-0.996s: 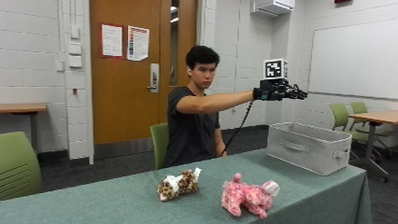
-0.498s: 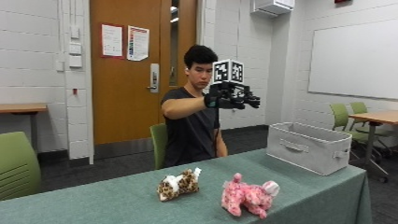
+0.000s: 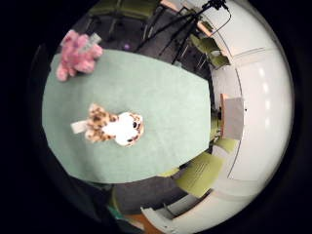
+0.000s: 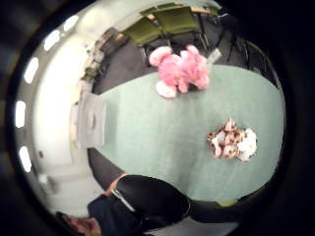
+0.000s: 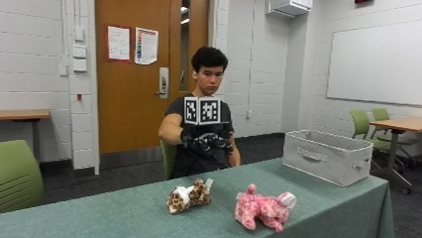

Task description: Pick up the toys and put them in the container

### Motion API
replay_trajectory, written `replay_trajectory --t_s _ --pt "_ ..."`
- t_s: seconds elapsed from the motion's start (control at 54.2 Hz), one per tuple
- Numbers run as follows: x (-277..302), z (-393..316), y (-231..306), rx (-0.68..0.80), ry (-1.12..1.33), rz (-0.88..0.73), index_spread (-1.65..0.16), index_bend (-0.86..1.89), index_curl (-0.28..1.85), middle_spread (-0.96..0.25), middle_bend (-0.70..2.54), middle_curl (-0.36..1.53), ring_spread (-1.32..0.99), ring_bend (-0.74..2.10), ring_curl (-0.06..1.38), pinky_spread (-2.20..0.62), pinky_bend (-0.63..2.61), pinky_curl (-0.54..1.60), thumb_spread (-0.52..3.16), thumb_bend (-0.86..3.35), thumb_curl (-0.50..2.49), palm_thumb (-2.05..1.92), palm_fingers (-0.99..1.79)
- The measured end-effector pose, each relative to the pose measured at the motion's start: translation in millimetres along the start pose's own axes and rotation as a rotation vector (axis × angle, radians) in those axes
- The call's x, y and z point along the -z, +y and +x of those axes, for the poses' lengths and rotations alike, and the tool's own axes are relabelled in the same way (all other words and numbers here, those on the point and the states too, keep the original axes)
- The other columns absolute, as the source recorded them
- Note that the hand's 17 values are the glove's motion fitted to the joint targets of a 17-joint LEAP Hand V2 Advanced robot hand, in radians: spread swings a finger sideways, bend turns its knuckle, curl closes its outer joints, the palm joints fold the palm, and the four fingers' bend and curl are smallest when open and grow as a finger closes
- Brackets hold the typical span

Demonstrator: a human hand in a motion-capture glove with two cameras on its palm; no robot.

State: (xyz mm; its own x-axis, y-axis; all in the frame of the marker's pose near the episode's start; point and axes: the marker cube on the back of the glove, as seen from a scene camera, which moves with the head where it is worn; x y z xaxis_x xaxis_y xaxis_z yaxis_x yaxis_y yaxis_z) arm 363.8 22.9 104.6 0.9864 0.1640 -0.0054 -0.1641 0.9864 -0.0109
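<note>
This is a classroom or meeting room in an institutional building. The walls (image 5: 39, 74) are white painted cinder block, with a whiteboard (image 5: 374, 62) mounted at about 2 o'clock in the outside view. A wooden door (image 5: 141, 74) with a narrow window strip and posted paper notices (image 5: 131, 44) stands at 11 o'clock. Green chairs (image 5: 369, 126) sit by wooden desks (image 5: 402, 124) at 3 o'clock, another green chair (image 5: 16, 176) at 8 o'clock. A long table (image 5: 119, 218) under green cloth fills the foreground.
</note>
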Motion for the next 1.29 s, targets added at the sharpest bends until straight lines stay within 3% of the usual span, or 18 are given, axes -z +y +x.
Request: replay_trajectory --t_s 0.314,0.627,0.885,1.18,1.236,1.291 --pt "-113 41 15 -0.076 -0.025 -0.177 -0.23 0.39 0.49 -0.07 0.12 0.29 -0.22 0.08 0.14 -0.05 0.56 0.33 0.71 -0.14 0.18 -0.19 -0.20" --pt "-134 58 30 -0.111 0.010 -0.231 -0.27 0.65 0.55 -0.10 0.08 0.21 -0.19 0.06 0.06 -0.01 0.58 0.35 0.70 -0.13 0.18 -0.18 -0.26" --pt "-135 70 38 -0.147 -0.006 -0.243 -0.30 0.65 0.55 -0.05 0.06 0.15 -0.11 0.11 0.04 0.03 0.98 0.44 0.90 -0.02 0.21 -0.01 -0.19" --pt "-116 79 40 -0.177 -0.021 -0.228 -0.37 0.79 0.55 0.00 0.15 0.15 -0.13 0.25 0.10 -0.05 0.93 0.40 1.28 0.21 0.33 0.41 0.12" --pt "-108 78 40 -0.173 0.030 -0.204 -0.37 0.79 0.56 -0.03 0.25 0.18 -0.19 0.43 0.14 -0.10 0.86 0.37 1.30 0.29 0.38 0.55 0.42" --pt "-100 77 40 -0.179 0.055 -0.172 -0.37 0.75 0.56 -0.06 0.25 0.20 -0.25 0.56 0.18 -0.15 0.85 0.36 1.30 0.31 0.41 0.60 0.53"
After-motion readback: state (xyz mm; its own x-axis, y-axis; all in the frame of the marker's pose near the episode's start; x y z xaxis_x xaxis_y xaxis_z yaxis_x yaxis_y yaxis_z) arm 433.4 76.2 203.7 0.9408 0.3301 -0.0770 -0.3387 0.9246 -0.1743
